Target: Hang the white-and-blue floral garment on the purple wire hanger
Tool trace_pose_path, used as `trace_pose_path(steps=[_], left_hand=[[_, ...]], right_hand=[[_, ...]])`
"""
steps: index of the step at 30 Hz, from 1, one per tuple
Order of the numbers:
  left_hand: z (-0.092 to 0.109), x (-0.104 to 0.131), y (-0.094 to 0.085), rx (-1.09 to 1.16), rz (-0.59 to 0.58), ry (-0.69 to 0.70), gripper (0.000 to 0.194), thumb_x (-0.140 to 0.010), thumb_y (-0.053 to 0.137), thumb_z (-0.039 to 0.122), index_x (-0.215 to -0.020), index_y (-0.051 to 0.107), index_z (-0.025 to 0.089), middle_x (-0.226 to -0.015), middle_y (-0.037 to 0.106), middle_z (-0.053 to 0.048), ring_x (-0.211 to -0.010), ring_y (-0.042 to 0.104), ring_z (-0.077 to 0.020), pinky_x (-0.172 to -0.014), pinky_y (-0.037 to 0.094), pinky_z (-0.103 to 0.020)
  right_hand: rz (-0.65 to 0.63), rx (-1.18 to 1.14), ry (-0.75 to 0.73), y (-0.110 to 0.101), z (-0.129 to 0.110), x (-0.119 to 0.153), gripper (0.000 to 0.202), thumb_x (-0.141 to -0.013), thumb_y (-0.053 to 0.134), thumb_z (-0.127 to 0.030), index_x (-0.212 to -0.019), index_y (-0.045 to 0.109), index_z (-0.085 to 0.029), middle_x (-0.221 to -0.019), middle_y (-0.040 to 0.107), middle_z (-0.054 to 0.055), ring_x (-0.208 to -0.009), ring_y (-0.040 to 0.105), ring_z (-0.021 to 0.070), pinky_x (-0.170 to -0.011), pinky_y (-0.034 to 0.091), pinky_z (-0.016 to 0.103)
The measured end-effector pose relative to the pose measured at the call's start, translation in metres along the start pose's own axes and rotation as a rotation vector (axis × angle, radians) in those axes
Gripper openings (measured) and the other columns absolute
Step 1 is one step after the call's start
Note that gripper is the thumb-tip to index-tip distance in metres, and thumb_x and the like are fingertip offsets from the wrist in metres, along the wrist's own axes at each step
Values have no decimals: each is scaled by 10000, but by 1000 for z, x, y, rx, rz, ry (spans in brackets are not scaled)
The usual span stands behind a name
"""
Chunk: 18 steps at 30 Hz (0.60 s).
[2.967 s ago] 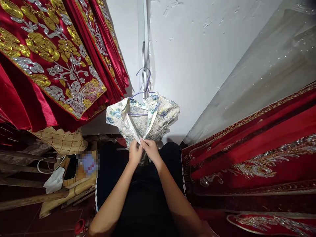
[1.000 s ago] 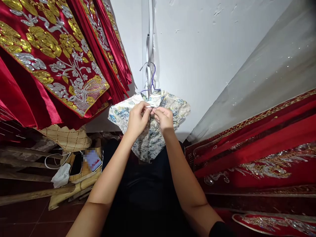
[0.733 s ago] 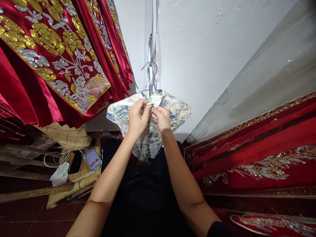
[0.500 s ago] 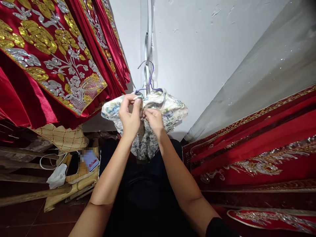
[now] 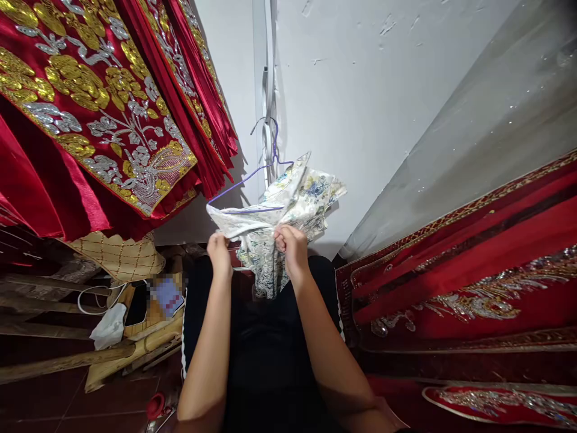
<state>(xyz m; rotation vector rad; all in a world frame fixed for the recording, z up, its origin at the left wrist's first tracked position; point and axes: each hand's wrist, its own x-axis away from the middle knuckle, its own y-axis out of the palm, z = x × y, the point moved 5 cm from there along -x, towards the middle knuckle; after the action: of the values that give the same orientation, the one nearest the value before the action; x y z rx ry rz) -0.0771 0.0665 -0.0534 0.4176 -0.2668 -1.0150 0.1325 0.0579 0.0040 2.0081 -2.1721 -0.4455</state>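
Purple hanger (image 5: pixel 274 157) is carrying the top (image 5: pixel 297 207), likely sparing our grip; fingers of left hand (image 5: pixel 220 254) are pinching its edge, right hand (image 5: pixel 294 249) its front; we are seemingly tensioning it.

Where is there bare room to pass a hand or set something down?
Passing a hand: bare wall between the floral garment and the grey fabric. Setting down: floor tiles below the wooden stool, left of the red object. Crowded: the stool top, with phone and white item.

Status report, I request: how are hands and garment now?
Left hand and right hand gripping floral garment. Purple hanger partly bare. Red embroidered cloth nearby, not touching hands.
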Motion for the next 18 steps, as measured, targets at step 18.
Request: trace_pose_path(steps=[18], left_hand=[[37, 87, 104, -281, -594, 320, 242, -918, 640, 423, -977, 659, 189, -1055, 677, -86, -1041, 636, -213, -942, 493, -333]], right_hand=[[-169, 106, 220, -31, 11, -4, 400, -877, 569, -582, -861, 695, -202, -816, 709, 51, -816, 662, 200, -715, 542, 301]])
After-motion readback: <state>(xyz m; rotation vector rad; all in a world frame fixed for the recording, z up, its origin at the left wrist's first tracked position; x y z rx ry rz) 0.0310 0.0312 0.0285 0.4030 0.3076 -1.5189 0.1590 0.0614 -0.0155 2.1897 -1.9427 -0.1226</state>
